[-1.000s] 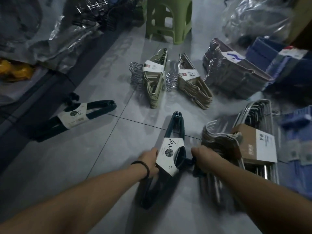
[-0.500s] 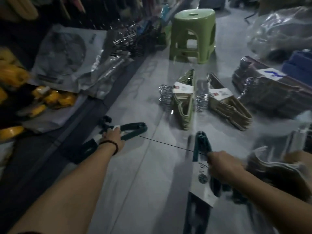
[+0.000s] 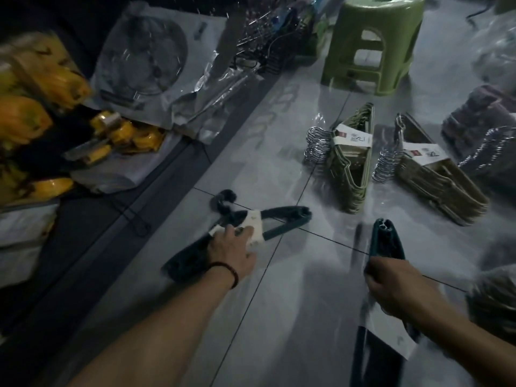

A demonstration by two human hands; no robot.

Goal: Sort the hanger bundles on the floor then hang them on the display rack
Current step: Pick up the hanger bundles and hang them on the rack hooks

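My left hand reaches out to the dark green hanger bundle that lies flat on the grey tiled floor, hooks pointing away from me. My fingers lie across its white label, with the thumb on the near side, but I cannot tell whether they close round the bundle or only rest on it. A dark band sits on that wrist. My right hand is curled tight round the second dark green bundle, gripping it near the middle; one end points up and away from me, the other runs down toward the lower edge of the view, and its paper label shows just below my fist. This bundle is blurred. Beyond both, well apart from my hands, an olive hanger bundle and a tan hanger bundle lie side by side on the tiles, chrome hooks to their left. A green plastic stool stands behind them. Yellow packages are heaped at the far left.
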